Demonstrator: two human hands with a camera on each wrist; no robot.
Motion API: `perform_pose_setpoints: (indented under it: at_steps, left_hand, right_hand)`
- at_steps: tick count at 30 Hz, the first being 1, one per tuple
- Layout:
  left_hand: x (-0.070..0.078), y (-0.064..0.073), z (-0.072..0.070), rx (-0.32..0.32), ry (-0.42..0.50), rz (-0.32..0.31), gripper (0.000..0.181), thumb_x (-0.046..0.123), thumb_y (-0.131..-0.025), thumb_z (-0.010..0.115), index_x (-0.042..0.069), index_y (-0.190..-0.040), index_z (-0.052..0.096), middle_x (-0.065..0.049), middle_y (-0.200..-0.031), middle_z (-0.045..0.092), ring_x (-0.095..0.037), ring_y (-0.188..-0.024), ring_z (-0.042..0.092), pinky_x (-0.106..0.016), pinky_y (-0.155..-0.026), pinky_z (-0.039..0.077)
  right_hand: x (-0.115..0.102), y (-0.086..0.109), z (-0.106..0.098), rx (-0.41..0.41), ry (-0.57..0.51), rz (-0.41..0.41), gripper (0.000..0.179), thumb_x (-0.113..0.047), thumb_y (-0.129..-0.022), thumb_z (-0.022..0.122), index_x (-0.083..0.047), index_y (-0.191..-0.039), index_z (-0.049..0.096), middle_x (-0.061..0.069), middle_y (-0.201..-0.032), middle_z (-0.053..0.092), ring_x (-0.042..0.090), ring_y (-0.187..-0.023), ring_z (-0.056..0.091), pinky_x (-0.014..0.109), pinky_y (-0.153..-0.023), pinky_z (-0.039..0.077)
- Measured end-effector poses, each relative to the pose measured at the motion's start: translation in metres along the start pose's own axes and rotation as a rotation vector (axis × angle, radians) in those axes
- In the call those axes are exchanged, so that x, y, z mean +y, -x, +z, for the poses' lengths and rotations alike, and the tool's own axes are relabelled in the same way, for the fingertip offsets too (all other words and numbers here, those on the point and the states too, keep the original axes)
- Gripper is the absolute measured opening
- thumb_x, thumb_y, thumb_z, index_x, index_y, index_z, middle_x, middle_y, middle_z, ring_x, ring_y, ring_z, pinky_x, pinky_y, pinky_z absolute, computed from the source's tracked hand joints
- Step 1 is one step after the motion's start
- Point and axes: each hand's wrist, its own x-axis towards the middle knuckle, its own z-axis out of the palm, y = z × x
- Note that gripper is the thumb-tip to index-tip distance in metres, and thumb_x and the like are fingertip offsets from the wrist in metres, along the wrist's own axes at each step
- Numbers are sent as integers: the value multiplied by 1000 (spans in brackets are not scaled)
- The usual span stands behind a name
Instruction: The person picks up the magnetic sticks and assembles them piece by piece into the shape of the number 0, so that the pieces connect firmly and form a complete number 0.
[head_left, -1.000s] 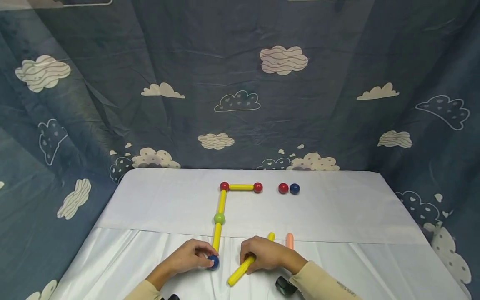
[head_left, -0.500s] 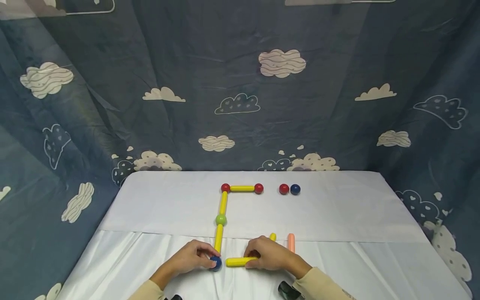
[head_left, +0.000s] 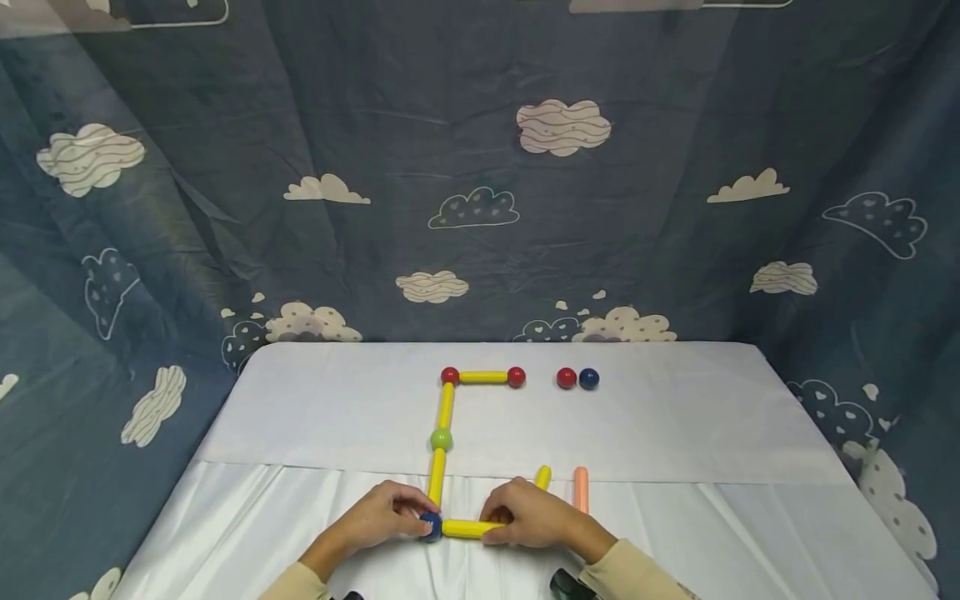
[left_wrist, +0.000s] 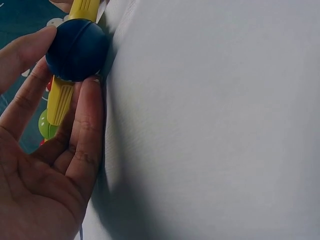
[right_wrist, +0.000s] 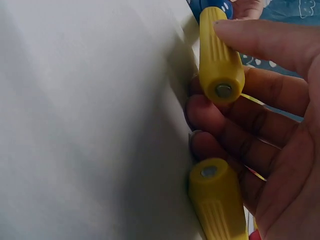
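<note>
rod-and-ball chain [head_left: 441, 439]: on tablecloth [head_left: 322, 417], left of loose balls [head_left: 567, 378]
loose balls: behind loose rods [head_left: 581, 487]
loose rods: right of chain

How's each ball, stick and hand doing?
Left hand: holding near blue ball.
Right hand: holding front yellow stick.
Chain sticks: each between two balls.
Near blue ball: touching two sticks.
Front yellow stick: end touching that ball.
Green ball: between two sticks.
Corner red ball: joining two sticks.
End red ball: on one stick.
Loose red ball: no stick attached.
Loose blue ball: no stick attached.
Pink stick: partly hidden.
Spare yellow stick: partly hidden.
</note>
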Motion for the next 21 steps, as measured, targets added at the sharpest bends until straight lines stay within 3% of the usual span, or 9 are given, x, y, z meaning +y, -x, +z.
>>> perform_pose_setpoints:
  at_steps: [6, 10, 15, 21]
  left_hand:
    - [-1, 0, -1, -6, 3, 0, 23, 16, -81, 78, 8, -101, 74, 1, -86, 66, -13, -70, 55, -21, -59, 43]
    - [-1, -1, -1, -12, 12, 4, 23, 15, -80, 78, 8, -102, 74, 1, -85, 66, -13, -70, 55, -21, -59, 43]
    - [-1, -2, -1, -21, 11, 3, 23, 15, -81, 78, 8, -102, 73, 1, -85, 66, -12, -70, 55, -21, -59, 42]
    - [0, -1, 0, -7, 2, -8, 24, 16, -81, 78, 8, -103, 73, 1, -88, 65, -12, -70, 53, -21, -59, 42]
  right_hand:
    - [5, 0, -10, -5, -57, 23, 13, -22, -84, 76, -13, -92, 72, -16, -73, 57, -2, -65, 49, 17, -60, 44]
    - [13, -1, -31, 14, -74, 57, 18, -22, -86, 74, -10, -98, 71, -12, -75, 58, 2, -67, 51, 20, -62, 45]
    - [34, 0, -72, 115, -4, 110, 21, -18, -86, 74, -6, -102, 70, -6, -79, 60, 11, -72, 53, 23, -65, 47]
    - [61, -2, -112, 288, 99, 217, 27, -9, -80, 78, -2, -105, 69, 8, -95, 66, 17, -79, 56, 27, -68, 49]
